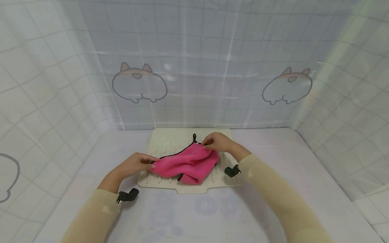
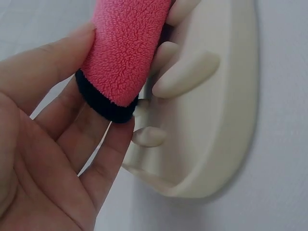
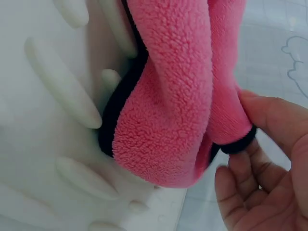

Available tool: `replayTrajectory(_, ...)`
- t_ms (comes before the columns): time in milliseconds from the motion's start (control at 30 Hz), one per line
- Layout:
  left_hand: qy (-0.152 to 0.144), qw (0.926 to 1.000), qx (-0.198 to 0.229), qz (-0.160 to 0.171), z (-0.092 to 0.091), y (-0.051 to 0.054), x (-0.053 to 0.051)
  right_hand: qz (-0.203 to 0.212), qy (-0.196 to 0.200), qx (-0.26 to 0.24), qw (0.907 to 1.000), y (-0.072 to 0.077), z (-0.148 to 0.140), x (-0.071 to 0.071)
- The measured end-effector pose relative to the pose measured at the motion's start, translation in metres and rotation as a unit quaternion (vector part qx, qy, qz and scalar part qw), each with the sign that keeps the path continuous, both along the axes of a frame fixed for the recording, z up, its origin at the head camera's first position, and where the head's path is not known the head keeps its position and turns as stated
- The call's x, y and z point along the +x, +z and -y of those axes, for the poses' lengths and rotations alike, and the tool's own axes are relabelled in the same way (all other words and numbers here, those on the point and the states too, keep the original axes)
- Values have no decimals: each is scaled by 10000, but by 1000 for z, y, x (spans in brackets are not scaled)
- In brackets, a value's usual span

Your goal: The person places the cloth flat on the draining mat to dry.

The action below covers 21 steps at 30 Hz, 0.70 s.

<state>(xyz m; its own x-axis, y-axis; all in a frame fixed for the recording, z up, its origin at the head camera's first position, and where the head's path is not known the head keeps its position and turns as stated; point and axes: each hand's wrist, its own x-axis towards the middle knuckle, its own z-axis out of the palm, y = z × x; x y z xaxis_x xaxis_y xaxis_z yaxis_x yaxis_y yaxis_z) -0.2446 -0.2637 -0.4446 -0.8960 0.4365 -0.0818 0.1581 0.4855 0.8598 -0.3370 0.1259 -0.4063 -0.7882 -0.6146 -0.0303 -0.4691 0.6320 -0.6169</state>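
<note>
A pink plush cloth (image 1: 185,163) with black edging and a small black loop lies rumpled over a cream ridged tray (image 1: 158,182). My left hand (image 1: 133,164) pinches its left corner between thumb and fingers; the left wrist view shows the cloth's dark edge (image 2: 108,103) against the fingers of that hand (image 2: 62,144). At the cloth's upper right edge, my right hand (image 1: 221,142) pinches the fabric near the loop. In the right wrist view the thumb and fingers of this hand (image 3: 269,163) hold a black-trimmed corner, while a fold of cloth (image 3: 163,120) hangs beside the tray's ridges.
The tray rests on a pale table surface (image 1: 188,216) near the back wall (image 1: 206,84), which has grid lines and cartoon animal drawings. Grid-patterned side walls stand at left and right. A small black device (image 1: 129,195) is on the left wrist, another (image 1: 232,171) on the right.
</note>
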Motion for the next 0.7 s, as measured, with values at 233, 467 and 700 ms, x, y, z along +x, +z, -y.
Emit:
replayTrajectory(233, 198, 9995, -178, -162, 1, 1, -4, -137, 255, -154, 9995, 2, -3, 0)
replayTrajectory(467, 177, 9997, 175, -30, 5, 6, -7, -54, -96, -622, 9980, 8, -14, -4)
replayTrajectory(700, -420, 9885, 1307, 641, 9, 13, -11, 162, -459, -1170, 9919, 13, -23, -8)
